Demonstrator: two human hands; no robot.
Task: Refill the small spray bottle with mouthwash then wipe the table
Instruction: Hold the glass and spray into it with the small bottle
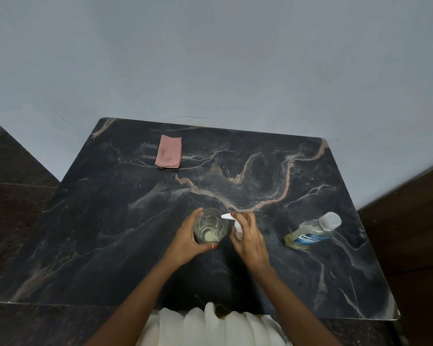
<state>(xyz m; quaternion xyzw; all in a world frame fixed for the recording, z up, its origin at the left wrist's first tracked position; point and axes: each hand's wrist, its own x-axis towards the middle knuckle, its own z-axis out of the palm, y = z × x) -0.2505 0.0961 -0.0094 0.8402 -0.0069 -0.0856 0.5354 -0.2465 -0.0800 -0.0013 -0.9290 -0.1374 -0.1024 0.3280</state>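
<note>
Small spray bottle (238,231): white plastic, upright near the front middle of the dark veined marble table (110,221), enclosed by the right hand (249,237), nozzle directed over the glass. Glass (210,227): clear, round, pale liquid at its bottom, gripped by the left hand (185,242). Mouthwash bottle (313,231): clear plastic, capped, yellowish contents, stood apart at right. Cloth (168,152): pink, folded, rectangular, laid at the far left.
</note>
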